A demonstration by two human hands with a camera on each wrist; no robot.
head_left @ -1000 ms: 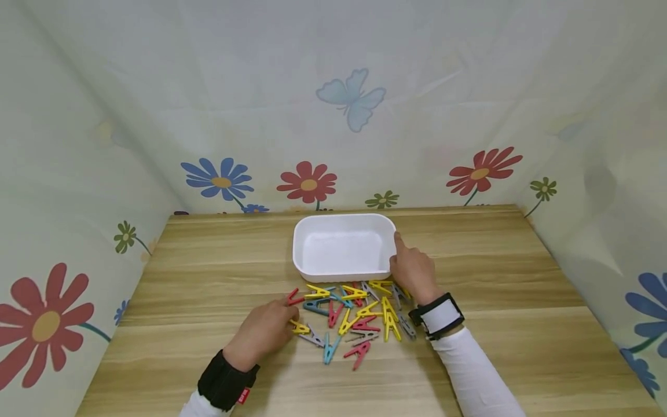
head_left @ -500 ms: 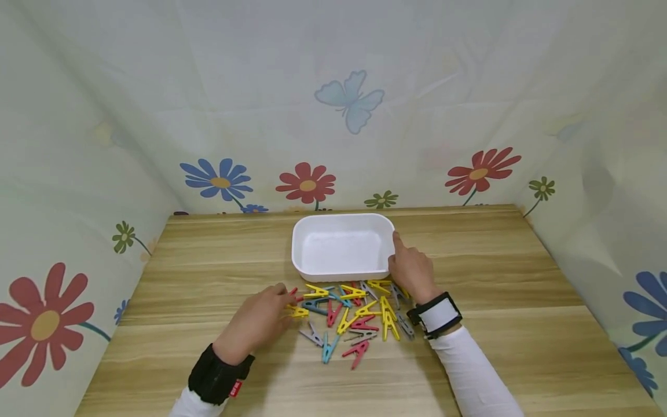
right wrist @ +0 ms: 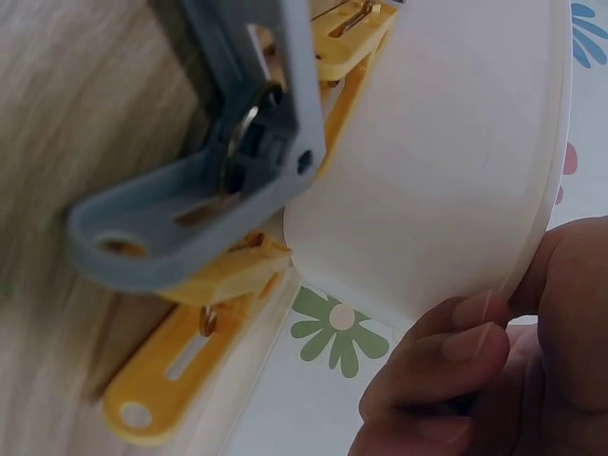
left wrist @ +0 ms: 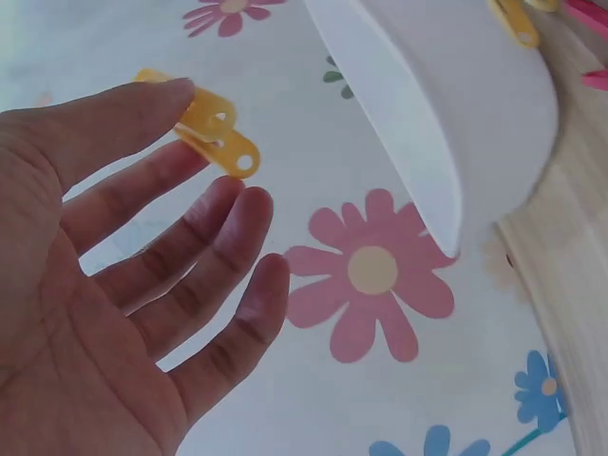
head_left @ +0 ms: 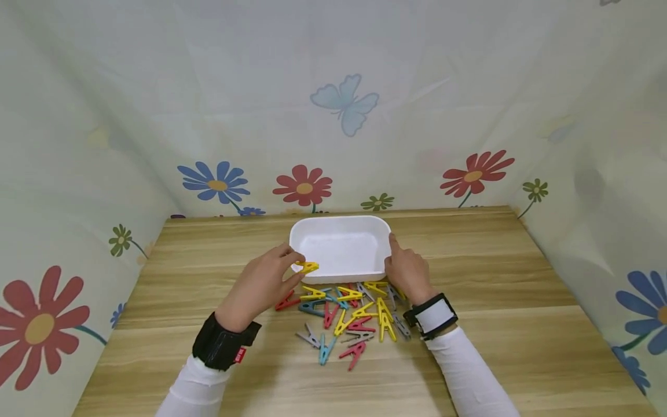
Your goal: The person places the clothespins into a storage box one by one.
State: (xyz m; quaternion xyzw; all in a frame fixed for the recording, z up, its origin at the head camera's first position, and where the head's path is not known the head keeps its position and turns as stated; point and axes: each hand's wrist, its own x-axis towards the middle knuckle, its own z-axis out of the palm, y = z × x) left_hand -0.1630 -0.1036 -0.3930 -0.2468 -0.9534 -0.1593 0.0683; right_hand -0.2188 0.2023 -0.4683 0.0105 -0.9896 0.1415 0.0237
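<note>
My left hand point(head_left: 263, 284) pinches a yellow clothespin point(head_left: 308, 267) between thumb and index finger, over the front left corner of a white plastic box point(head_left: 297, 278). In the left wrist view the clothespin point(left wrist: 211, 122) juts past the fingertips while the other fingers stay loosely bent. My right hand point(head_left: 410, 271) grips the box's right side, index finger along the rim. Curled fingers point(right wrist: 456, 356) lie against the outer wall in the right wrist view. Before the box, several clothespins point(head_left: 356, 336) in yellow, red, blue and grey lie loosely heaped.
The wood-grain table point(head_left: 495, 324) runs back to a pale cloth wall point(head_left: 250, 116) with printed flowers and a butterfly. A grey clothespin point(right wrist: 218, 171) and yellow ones lie close to the box's front wall, near my right hand.
My left hand has lifted the yellow clothespin from the left edge of the heap and moved it up to the box. A red clothespin there has shifted left. My right hand stays on the box.
</note>
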